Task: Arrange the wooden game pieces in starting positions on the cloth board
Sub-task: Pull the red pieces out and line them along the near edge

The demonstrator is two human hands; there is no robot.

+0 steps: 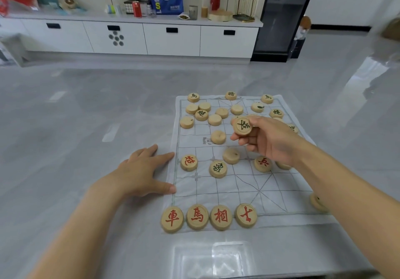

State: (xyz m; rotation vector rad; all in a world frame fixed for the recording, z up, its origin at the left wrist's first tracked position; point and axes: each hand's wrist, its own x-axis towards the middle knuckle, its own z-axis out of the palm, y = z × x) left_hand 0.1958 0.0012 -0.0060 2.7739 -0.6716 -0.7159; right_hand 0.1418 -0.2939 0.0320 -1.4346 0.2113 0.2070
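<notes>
Clear plastic tray (216, 261) sits closest, glossy and shallow, at the near edge of the polished grey table (75, 127). Just beyond it, four red-lettered discs (208, 217), round and wooden, line up side by side along the near edge of the cloth board (270, 194), starting at its near-left corner. That cloth is white, thin and wrinkled, printed with a fine grid.

And look at the right hand (268, 140): raised over the middle of the board, thumb and curled fingers pinching a dark-lettered disc (242, 125), face turned our way. The left hand (142, 170) lies flat on the table, fingers straight and spread, tips touching the cloth's left edge.

Near that edge rests a red cannon disc (189, 162), with a green-lettered disc (218, 169) close by and a red soldier disc (262, 163) under the right wrist. Toward the far-left corner there's a loose cluster of pale discs (204, 114), many blank side up. One edge disc (317, 202) lies at the cloth's right edge, partly hidden by the forearm.
</notes>
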